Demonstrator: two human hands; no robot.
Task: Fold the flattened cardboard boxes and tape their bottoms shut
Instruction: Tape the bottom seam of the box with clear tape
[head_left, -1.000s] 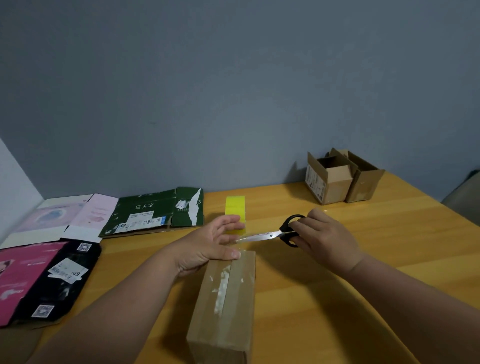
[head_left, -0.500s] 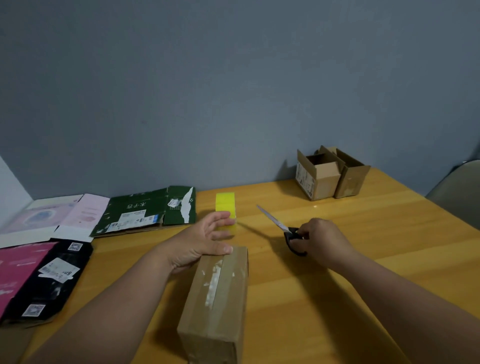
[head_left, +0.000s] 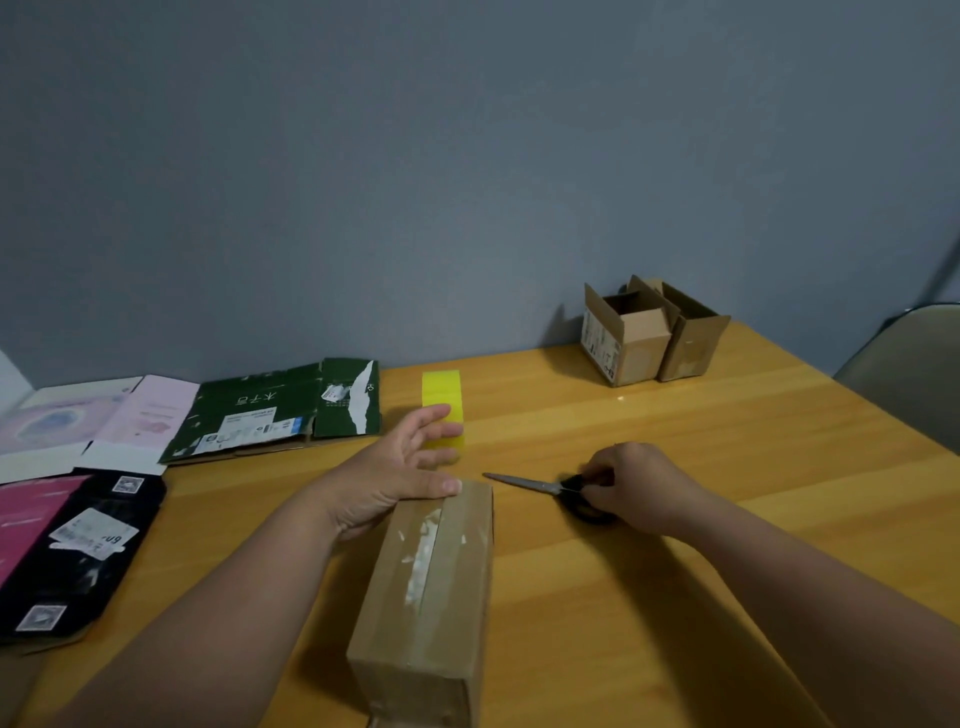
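So there's a brown cardboard box (head_left: 426, 597) lying long-ways on the wooden worktop (head_left: 727, 519), near the middle, with clear tape running down its top seam and some torn white paper bits under it. The left hand (head_left: 400, 475) rests on the far left corner of that box, thumb flat along the top edge, fingers loose and spread out toward the yellow tape roll (head_left: 442, 408) just behind them. Not gripping anything really. The right hand (head_left: 636, 486) is curled around the black handles of the scissors (head_left: 550, 491), which lie low on the worktop just right of the box, blades together and pointing left.

Far right by the grey wall there are two small folded-up cartons (head_left: 649, 332) standing side by side with open tops. Over on the left is the pile of flattened ones: a green flat box (head_left: 275, 410), a pale pink flat box (head_left: 93, 415) beside it, and nearer, a black and magenta flat box (head_left: 67, 545) with white labels. A chair back (head_left: 909, 364) pokes in at the far right edge
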